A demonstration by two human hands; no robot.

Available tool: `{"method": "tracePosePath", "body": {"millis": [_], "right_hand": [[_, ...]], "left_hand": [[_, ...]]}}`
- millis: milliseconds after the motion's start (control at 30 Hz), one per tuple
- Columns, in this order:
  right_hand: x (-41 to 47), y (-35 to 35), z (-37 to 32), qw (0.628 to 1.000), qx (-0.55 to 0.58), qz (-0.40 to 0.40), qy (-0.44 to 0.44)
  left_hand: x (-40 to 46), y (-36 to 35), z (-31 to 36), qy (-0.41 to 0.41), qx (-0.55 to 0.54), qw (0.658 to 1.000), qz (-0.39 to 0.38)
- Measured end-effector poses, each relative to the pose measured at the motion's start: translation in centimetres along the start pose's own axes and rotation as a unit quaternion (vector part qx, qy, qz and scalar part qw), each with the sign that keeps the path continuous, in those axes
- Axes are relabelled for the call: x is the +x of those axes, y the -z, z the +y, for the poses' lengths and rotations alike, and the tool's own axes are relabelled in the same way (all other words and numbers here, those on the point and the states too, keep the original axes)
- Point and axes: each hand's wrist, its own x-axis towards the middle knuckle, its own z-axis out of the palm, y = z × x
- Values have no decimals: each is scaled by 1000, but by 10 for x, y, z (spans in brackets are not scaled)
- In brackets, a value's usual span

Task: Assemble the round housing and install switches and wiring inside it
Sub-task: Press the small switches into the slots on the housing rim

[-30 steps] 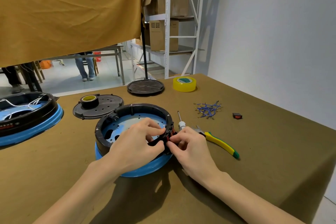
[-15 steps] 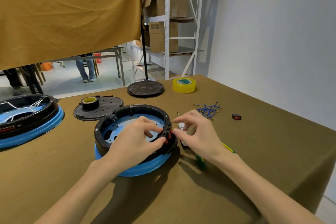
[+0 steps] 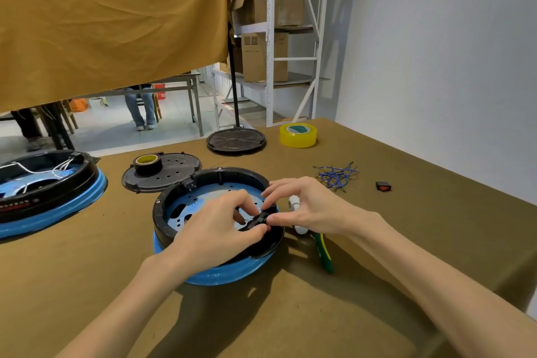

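Table (image 3: 406,241): olive-brown cloth; it carried all your parts.
Second housing (image 3: 43,195): at the far left edge, black ring on blue base, white wiring already inside; it looked further along than yours.
Round housing (image 3: 203,276): directly before you, black ring seated on its blue base, so the shell appeared joined.
Perforated lid (image 3: 174,174): just behind the housing, off, with a black tape roll (image 3: 147,163) on it; closing was still left.
Yellow tape (image 3: 298,135): far side, well apart.
Left hand (image 3: 215,229): your fingers curled over the housing's right rim, pinching a small black part (image 3: 257,219) against the wall, judged a switch block.
Right hand (image 3: 313,209): your fingertips met the same part from outside the rim; how firmly they held it could not be told.
Pliers (image 3: 324,253): green and yellow handles under your right wrist.
Screwdriver (image 3: 293,203): white handle beside the rim.
Blue wires (image 3: 335,176): loose bundle, none fitted; wiring remained.
Spare switch (image 3: 383,186): black and red, well apart, not installed.
Progress: early-middle, by your judgement.
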Motion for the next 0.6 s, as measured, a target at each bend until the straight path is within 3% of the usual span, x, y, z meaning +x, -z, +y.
{"method": "tracePosePath", "body": {"millis": [267,367,467,600], "right_hand": [[-6,-2,0,998,58,18,-27],[-5,12,15,976,104,179,-70],[-7,36,49,930,-82,308,-186],[-32,63,102,839,-284,262,-383]], "left_hand": [[3,-9,2,34,44,998,11],[6,-17,9,35,91,994,51],[9,-24,16,21,115,991,69],[9,-26,13,-1,142,987,76]]}}
